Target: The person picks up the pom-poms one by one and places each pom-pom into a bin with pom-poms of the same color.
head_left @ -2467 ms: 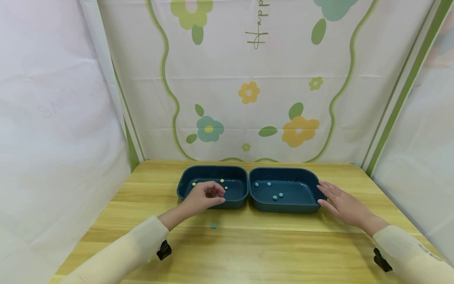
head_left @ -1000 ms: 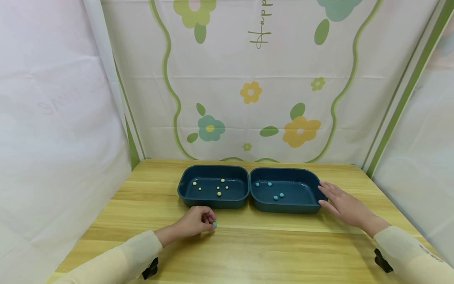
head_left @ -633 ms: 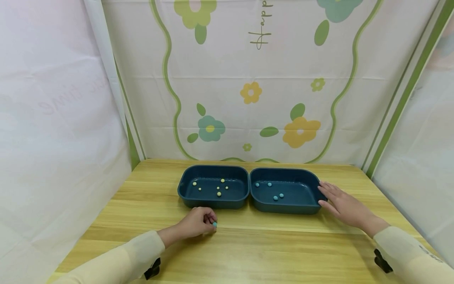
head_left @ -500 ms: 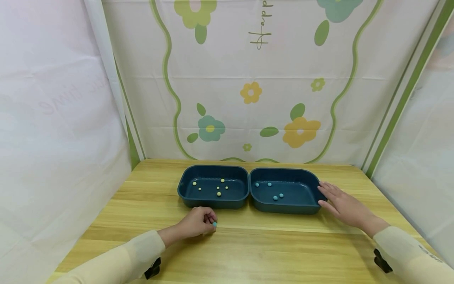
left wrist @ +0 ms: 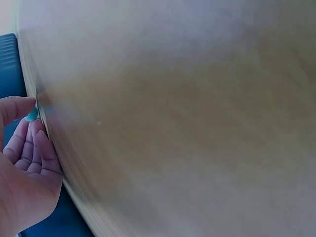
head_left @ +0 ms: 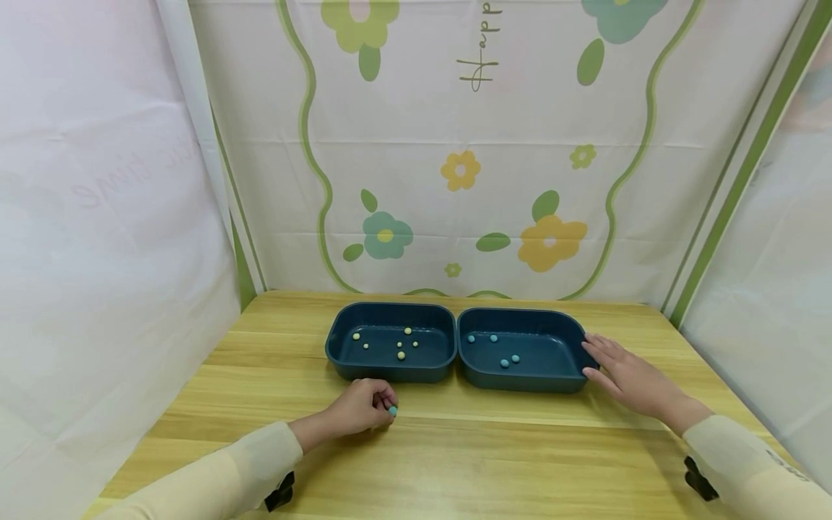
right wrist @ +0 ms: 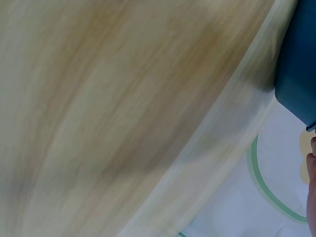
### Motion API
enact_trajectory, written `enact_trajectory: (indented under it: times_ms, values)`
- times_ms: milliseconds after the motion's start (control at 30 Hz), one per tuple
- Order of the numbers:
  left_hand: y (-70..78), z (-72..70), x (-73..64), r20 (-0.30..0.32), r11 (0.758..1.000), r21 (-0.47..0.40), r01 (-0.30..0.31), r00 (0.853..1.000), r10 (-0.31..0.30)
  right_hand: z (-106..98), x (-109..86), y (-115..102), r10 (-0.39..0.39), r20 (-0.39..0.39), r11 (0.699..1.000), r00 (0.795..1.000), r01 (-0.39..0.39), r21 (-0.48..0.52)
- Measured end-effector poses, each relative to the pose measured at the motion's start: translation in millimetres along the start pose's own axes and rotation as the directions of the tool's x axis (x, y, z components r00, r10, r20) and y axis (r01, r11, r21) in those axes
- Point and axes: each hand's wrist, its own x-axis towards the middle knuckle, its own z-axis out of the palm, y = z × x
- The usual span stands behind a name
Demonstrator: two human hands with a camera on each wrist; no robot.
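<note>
My left hand (head_left: 360, 409) is low at the table, in front of the left tray, its thumb and fingertips pinching a small turquoise ball (head_left: 393, 411). In the left wrist view that ball (left wrist: 32, 114) shows between thumb and fingers. My right hand (head_left: 632, 375) rests with extended fingers on the right end of the right tray (head_left: 526, 381). Several turquoise balls (head_left: 504, 363) lie in that tray. The dark blue left tray (head_left: 396, 373) holds several yellow balls (head_left: 401, 355) of differing sizes. Only a sliver of my right hand (right wrist: 312, 182) enters the right wrist view.
Both trays stand side by side toward the back of the wooden table (head_left: 481, 462). Behind it hangs a white cloth (head_left: 416, 202) with printed flowers, and more white cloth (head_left: 110, 238) closes in the sides.
My left hand has come down from over the left tray to the table and pinched the turquoise ball that lay there. Since then it has barely moved. My right hand stays on its tray.
</note>
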Motion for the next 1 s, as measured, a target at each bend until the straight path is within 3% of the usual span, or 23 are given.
enact_trajectory:
  times_ms: [533, 1000]
  values:
    - [13.5, -2.2, 2.1, -0.002, 0.999, -0.026, -0.038, 0.999, 0.038, 0, -0.7, 0, 0.001, -0.001, 1.0, 1.0, -0.001, 0.0]
    - [44.2, -1.9, 10.0, -0.015, 0.995, -0.037, -0.09, 0.996, 0.089, 1, -0.4, 0, 0.003, 0.0, 1.0, 1.0, -0.003, -0.004]
